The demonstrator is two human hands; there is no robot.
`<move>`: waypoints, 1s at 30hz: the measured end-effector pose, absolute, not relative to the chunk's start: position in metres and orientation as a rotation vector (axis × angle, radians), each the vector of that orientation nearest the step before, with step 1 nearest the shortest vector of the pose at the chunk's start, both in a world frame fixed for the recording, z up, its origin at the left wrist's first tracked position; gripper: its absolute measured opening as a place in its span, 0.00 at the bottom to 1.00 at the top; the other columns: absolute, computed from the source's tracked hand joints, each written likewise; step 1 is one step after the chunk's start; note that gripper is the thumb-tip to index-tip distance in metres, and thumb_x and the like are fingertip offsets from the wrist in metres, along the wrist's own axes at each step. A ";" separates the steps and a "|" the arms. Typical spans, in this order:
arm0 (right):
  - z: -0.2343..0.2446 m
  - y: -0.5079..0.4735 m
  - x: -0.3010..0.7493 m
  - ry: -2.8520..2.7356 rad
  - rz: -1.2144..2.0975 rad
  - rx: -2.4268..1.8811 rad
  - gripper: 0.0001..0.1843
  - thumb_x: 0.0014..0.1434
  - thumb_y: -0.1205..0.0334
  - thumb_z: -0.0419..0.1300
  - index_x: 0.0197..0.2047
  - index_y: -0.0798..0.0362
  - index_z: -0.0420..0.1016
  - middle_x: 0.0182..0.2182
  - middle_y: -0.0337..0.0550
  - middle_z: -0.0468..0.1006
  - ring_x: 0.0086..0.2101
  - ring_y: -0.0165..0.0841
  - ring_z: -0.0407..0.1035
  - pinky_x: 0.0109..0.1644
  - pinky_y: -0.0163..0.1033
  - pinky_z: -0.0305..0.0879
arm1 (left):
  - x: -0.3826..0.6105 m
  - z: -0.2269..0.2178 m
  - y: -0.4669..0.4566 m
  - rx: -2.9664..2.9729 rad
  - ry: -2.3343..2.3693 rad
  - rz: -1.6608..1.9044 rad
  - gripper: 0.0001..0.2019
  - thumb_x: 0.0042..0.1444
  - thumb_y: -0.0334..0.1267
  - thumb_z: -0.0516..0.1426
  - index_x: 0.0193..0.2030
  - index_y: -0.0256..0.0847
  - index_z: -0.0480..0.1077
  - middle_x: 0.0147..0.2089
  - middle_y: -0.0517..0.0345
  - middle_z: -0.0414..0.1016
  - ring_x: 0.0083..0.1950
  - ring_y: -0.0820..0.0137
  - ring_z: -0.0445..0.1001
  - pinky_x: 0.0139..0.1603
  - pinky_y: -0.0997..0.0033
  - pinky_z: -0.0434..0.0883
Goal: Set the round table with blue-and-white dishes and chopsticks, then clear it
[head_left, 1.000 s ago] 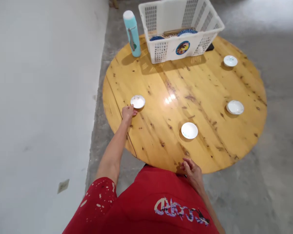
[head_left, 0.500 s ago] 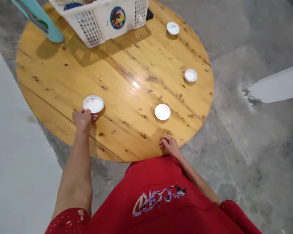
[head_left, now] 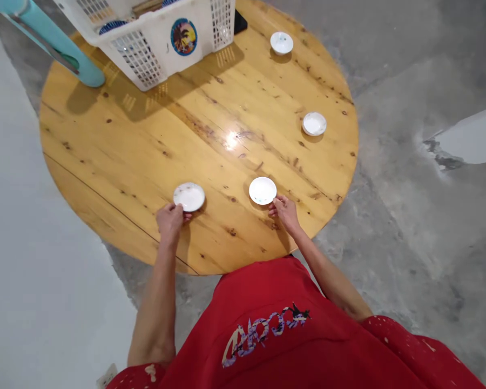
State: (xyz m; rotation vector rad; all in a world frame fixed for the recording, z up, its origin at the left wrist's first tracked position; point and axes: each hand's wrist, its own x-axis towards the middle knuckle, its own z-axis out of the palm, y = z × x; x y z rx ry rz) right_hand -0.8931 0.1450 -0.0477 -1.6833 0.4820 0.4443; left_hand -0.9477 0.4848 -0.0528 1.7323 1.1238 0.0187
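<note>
My left hand [head_left: 172,219] is closed on the near rim of a small white dish [head_left: 189,196] with faint markings, thumb over its edge. To the right of it, my right hand [head_left: 284,213] pinches the lower right rim of a white bowl [head_left: 262,190]. A gap of bare wood lies between the two pieces. Another small white bowl [head_left: 314,124] sits near the right side of the round wooden table [head_left: 146,167], and one more white bowl [head_left: 281,43] is farther back.
A white plastic basket [head_left: 157,48] with a round sticker stands at the table's back left, holding blue-patterned things I cannot make out. Beside it is a turquoise object [head_left: 65,48]; a dark flat object [head_left: 240,22] lies behind. A white post [head_left: 473,138] rises from the floor at right.
My left hand has carried the dish to the right, nearer the white bowl. My right hand has come forward from the table's edge and taken hold of that bowl's rim. The view has shifted slightly.
</note>
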 end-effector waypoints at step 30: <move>-0.062 0.120 -0.868 0.140 0.544 -1.802 0.15 0.68 0.54 0.51 0.48 0.54 0.72 0.26 0.37 0.75 0.22 0.24 0.70 0.28 0.28 0.66 | -0.885 -0.030 0.299 2.290 0.694 -0.227 0.14 0.55 0.50 0.53 0.28 0.42 0.68 0.26 0.54 0.78 0.33 0.63 0.78 0.37 0.70 0.68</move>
